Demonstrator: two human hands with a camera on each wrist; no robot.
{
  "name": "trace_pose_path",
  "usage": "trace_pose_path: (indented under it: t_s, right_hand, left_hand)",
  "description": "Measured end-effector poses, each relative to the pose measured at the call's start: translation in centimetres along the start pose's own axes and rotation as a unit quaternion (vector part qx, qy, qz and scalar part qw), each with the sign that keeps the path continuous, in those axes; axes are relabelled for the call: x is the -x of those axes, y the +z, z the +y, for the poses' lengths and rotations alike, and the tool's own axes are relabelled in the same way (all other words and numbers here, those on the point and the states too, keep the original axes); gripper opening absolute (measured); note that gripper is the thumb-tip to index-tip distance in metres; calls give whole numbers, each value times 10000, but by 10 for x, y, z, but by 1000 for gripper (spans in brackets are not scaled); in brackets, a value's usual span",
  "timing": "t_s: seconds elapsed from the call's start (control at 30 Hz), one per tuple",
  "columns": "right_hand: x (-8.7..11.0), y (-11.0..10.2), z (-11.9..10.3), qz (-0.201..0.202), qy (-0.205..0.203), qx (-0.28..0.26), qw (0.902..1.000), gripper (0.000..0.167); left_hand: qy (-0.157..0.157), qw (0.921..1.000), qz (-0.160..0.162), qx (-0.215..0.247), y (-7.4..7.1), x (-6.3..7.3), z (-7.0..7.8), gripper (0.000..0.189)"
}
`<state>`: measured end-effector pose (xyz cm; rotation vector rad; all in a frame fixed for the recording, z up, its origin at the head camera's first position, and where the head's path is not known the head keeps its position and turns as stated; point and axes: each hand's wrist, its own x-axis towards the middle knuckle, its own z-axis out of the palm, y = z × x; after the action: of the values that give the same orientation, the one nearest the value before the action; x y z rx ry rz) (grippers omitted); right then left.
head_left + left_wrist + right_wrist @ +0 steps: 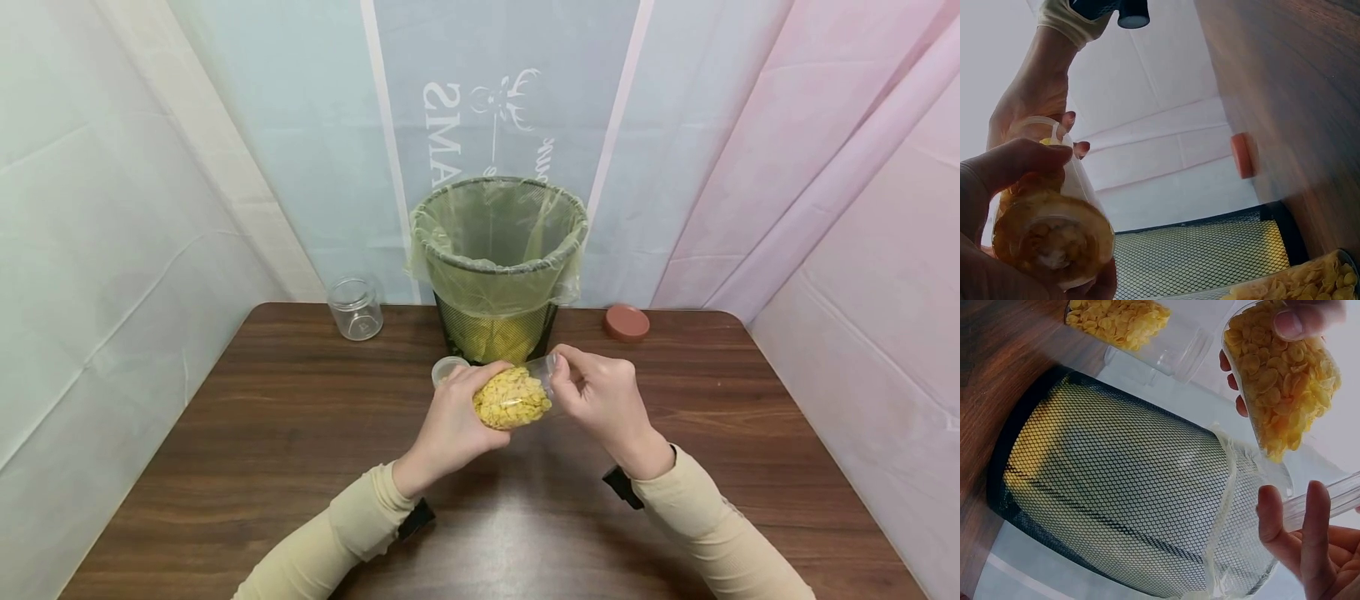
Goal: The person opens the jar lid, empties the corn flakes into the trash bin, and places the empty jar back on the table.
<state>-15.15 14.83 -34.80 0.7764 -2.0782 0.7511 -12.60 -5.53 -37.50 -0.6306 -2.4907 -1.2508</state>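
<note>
Left hand (450,423) wraps the tilted flake jar (513,400), right hand (602,400) pinches its rim — the table's (225,467) side edges well apart.

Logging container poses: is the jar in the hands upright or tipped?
Tipped: the jar lies slanted in the head view, base at the left hand, mouth toward the right hand.

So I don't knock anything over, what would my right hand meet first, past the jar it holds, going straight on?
Probably the mesh bin: it stands ahead of your right hand in the head view, though the depth between them is unclear.
</note>
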Motion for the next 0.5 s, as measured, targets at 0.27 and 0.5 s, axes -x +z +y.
trace_pose_path:
  t_s: [0.27,0.5]
  right_hand:
    - [-3,2,1,464,-746,58,9961,31]
    - [-4,3,5,510,-1251,-53,9908,37]
  left_hand:
    - [-437,9957,-456,674,-4,0,-2,73]
    - [-563,9906,-744,1004,-6,-1,-2,72]
